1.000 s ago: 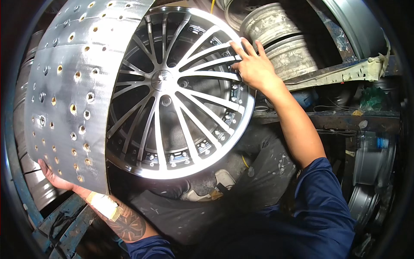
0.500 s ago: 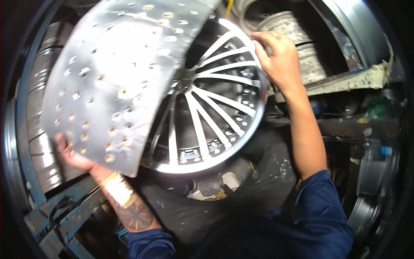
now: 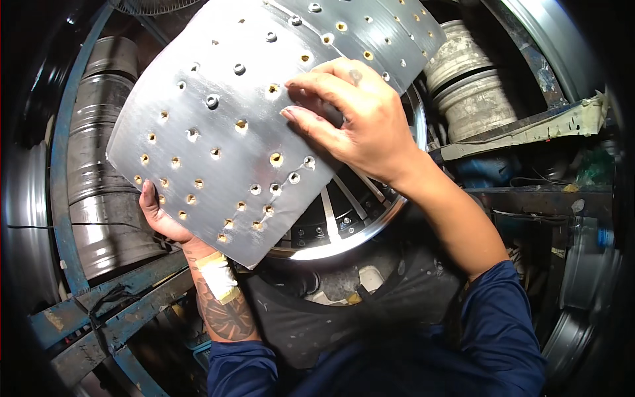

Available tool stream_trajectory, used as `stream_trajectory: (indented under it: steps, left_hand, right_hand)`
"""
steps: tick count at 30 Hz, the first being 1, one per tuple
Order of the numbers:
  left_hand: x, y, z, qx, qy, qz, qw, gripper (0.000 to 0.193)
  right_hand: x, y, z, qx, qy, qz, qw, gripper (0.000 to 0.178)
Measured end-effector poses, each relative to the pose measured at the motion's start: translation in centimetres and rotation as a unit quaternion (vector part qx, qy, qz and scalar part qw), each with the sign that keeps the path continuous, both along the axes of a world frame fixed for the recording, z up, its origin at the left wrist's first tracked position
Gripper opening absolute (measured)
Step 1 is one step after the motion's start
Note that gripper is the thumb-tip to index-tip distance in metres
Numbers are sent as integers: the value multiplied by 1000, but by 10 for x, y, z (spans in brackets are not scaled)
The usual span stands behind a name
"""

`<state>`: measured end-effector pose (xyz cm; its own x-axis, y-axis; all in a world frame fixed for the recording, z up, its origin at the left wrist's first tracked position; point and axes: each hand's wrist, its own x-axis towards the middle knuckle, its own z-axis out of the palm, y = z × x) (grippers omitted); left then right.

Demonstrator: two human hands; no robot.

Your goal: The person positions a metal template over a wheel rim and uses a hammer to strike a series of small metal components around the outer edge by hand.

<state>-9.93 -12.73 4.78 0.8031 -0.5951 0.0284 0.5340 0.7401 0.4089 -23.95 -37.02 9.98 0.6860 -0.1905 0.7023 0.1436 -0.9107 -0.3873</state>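
- Gripping grey, hole-dotted rectangular board [image 3: 228, 175] by lower-left edge with fingers of left hand [image 3: 163, 221], partly covering black-and-silver spoked wheel [image 3: 347, 248].
- Parting fingers of right hand [image 3: 370, 129] over board, seemingly empty.
- Done: few holes filled with dark round pieces [image 3: 211, 101]; left: unclear.

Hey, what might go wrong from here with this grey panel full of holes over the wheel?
The grey panel might tip: the left hand supports it near its lower-left edge, and whether the right hand touches it is unclear.

Small dark bolt-like pieces sit in some holes and could drop out if the panel tilts.

The panel overlaps the wheel, so its edge could scratch the shiny rim if it slips.
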Motion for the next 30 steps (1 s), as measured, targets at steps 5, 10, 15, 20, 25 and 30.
stream_trajectory:
  steps: [5, 10, 15, 20, 25, 30]
  left_hand:
    - [-8, -6, -2, 11, 3, -26, 1000, 55]
    - [-11, -9, -11, 19, 6, -5, 1000, 56]
    - [-12, -5, -11, -32, -19, -38, 999, 55]
    - [-12, -4, -14, -28, -12, -16, 999, 54]
    - [20, 27, -19, -17, -30, 32, 999, 48]
    - [59, 74, -27, -29, -97, 77, 992, 46]
  right_hand:
    - [15, 13, 2, -24, -34, 1, 999, 25]
    - [21, 25, 6, -47, -64, -10, 997, 22]
    - [20, 30, 12, -41, 13, -41, 998, 19]
    - [17, 24, 32, -8, -69, 18, 997, 18]
    - [-21, -45, 56, 265, -175, 80, 945, 21]
    - [-30, -131, 8, 289, -92, -133, 944, 19]
